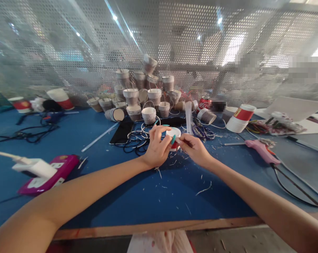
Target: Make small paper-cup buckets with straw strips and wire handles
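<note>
A small red-and-white paper cup [174,132] is between my two hands above the middle of the blue table. My left hand [157,146], with long teal nails, is closed round its left side, the thumb against the front of the cup near the rim. From the right, my right hand [197,149] pinches at the cup's side; anything thin between those fingertips is too small to make out. Behind the hands lies a tangle of black and white cord [136,140]. White scraps of thread are scattered on the tabletop below the cup.
Several small wrapped buckets with handles [149,115] are stacked at the back. On the right lie a pink glue gun [261,150], stacked paper cups [240,118], glue sticks [188,117] and scissors [203,131]. A purple power strip [66,163] and a phone [121,133] are leftward.
</note>
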Demonstrator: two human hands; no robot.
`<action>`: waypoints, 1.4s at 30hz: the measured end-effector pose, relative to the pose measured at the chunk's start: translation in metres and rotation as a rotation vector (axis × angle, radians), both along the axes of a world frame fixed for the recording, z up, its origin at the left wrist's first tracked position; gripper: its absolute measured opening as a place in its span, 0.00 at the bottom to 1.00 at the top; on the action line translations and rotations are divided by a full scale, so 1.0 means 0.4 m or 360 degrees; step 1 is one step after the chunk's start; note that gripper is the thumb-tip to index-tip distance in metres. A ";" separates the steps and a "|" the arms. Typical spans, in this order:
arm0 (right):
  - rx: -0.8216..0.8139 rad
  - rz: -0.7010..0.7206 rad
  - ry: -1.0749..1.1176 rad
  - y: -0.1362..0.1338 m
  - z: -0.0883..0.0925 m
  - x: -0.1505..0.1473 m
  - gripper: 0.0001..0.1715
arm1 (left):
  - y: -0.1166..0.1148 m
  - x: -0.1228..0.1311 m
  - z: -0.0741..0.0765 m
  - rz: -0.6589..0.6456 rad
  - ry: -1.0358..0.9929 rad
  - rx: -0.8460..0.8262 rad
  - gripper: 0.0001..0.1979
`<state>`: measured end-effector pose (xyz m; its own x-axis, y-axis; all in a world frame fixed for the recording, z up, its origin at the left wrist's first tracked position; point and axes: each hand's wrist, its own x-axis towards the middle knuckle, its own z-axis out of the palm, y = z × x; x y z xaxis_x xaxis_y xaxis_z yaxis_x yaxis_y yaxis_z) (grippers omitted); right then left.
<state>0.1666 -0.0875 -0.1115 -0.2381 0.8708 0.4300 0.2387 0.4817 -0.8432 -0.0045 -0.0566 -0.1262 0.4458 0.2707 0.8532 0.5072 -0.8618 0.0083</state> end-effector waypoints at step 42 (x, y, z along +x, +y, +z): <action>-0.0095 -0.0356 0.0214 0.036 -0.051 -0.004 0.17 | 0.048 -0.006 -0.021 -0.0484 -0.0030 -0.0614 0.21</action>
<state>0.1651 -0.0730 -0.1320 0.0190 0.9201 0.3913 0.2175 0.3782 -0.8998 -0.0069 -0.0375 -0.1346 0.5393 0.4285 0.7249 0.2296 -0.9031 0.3630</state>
